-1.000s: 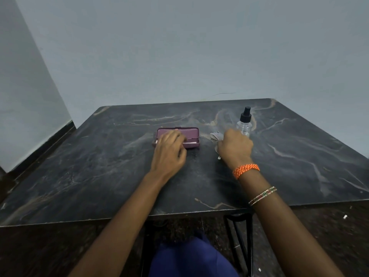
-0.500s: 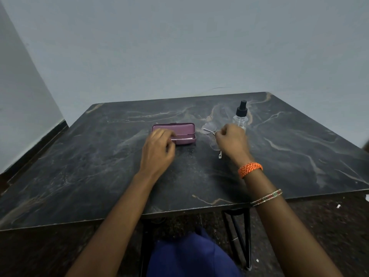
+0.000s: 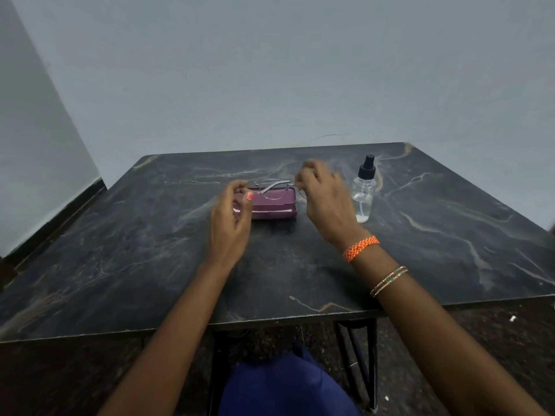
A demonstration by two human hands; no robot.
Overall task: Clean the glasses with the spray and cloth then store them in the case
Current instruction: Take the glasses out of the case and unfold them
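A shut maroon glasses case (image 3: 271, 205) lies on the dark marble table (image 3: 420, 250). Thin-framed glasses (image 3: 274, 187) hang in the air just above the case, pinched at their right end by my right hand (image 3: 322, 199). My left hand (image 3: 231, 220) hovers at the case's left end, fingers curled and apart, close to the glasses' left end; whether it touches them is unclear. A clear spray bottle (image 3: 364, 193) with a black pump top stands upright just right of my right hand. No cloth is in view.
The table's front edge (image 3: 270, 324) runs across below my forearms, with black metal legs (image 3: 360, 364) underneath. A grey wall stands behind the table and another at the left.
My right hand has lifted the glasses off the table and carried them left, over the case. My left hand has come off the case lid and risen.
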